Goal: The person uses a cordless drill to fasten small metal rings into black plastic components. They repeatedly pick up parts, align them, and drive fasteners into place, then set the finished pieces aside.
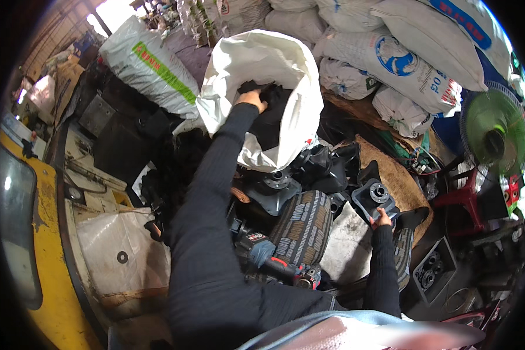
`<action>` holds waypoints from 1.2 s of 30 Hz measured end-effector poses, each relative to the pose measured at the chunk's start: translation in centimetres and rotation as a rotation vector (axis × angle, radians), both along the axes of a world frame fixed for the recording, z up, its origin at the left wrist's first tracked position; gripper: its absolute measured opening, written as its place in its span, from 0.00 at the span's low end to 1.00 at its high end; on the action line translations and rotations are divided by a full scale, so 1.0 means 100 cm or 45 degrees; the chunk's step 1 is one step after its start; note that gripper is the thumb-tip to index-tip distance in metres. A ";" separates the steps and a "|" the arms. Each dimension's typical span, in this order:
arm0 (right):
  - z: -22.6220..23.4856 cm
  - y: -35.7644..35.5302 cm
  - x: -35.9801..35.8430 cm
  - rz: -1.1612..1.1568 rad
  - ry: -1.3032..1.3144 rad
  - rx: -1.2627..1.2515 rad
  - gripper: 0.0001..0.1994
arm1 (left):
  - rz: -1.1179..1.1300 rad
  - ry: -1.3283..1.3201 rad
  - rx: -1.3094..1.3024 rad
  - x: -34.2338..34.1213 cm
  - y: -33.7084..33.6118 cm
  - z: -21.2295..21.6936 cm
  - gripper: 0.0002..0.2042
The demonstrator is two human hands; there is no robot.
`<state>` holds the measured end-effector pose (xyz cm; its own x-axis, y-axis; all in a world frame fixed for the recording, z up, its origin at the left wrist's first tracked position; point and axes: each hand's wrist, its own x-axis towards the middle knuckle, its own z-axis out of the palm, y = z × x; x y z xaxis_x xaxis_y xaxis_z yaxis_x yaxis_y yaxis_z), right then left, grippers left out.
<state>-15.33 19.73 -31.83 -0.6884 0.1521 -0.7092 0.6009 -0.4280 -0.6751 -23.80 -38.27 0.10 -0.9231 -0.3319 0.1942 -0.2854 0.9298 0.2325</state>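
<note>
My left hand (252, 100) reaches into the mouth of an upright white woven sack (300, 111). Its fingers are closed on a dark piece (248, 87), whose kind I cannot make out. More black parts (268, 125) fill the sack below it. At the right, my right hand (382, 218) grips the near edge of a black moulded part with a round metal hub (379, 192). Between my arms lies a tyre (303, 227) with thick tread. A red and black cordless power tool (274, 259) rests against its near left side.
Similar black hubbed parts (274, 184) are heaped before the sack. Stuffed white sacks (361, 49) are piled behind. A green-bladed fan (494, 137) and a red stool (464, 204) stand at the right. A yellow machine panel (46, 233) runs along the left. A metal washer (122, 256) lies on white sheeting.
</note>
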 end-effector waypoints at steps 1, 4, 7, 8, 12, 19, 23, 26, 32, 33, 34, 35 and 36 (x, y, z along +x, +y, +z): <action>0.009 0.015 0.019 0.108 0.007 0.022 0.21 | 0.206 -0.220 -0.003 -0.008 0.007 -0.036 0.32; 0.055 0.052 0.094 0.071 0.065 0.036 0.30 | 0.404 -0.197 -0.056 -0.030 0.010 -0.094 0.35; 0.132 0.114 0.180 -0.178 0.217 -0.299 0.29 | 0.451 0.162 -0.051 -0.045 0.020 -0.107 0.25; 0.156 0.112 0.202 -0.468 0.155 -0.235 0.26 | 0.471 0.202 -0.145 -0.045 0.018 -0.106 0.21; 0.136 0.160 0.277 -0.912 0.144 -0.411 0.25 | 0.495 -0.115 -0.240 -0.062 -0.039 -0.084 0.14; 0.122 0.181 0.314 -0.305 0.746 -0.295 0.24 | -0.185 0.681 -0.825 -0.029 -0.050 0.023 0.15; 0.102 0.224 0.322 -0.471 0.825 -0.754 0.19 | -0.711 0.973 -0.507 0.116 0.127 0.122 0.09; 0.076 0.205 0.325 -1.091 -0.038 -0.339 0.15 | -1.037 0.681 0.413 0.139 0.239 0.105 0.13; 0.034 0.163 0.366 -0.985 -0.332 0.457 0.06 | -1.811 0.161 0.498 0.190 0.382 0.042 0.27; 0.037 0.159 0.346 -0.990 -0.224 0.560 0.07 | -1.849 0.211 0.250 0.193 0.399 0.012 0.30; 0.039 0.164 0.334 -1.007 -0.135 0.688 0.08 | -1.896 0.263 0.041 0.195 0.419 -0.028 0.33; 0.040 0.179 0.324 -1.006 -0.064 0.722 0.10 | -1.957 0.222 -0.046 0.204 0.433 -0.065 0.33; 0.046 0.192 0.309 -0.988 0.039 0.984 0.11 | -2.013 0.175 -0.135 0.212 0.444 -0.098 0.32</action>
<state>15.62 38.90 -27.21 -0.2289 0.9483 -0.2199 0.3289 -0.1373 -0.9343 -2.60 6.11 -9.65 -0.2841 0.9228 0.2601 0.9587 0.2693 0.0916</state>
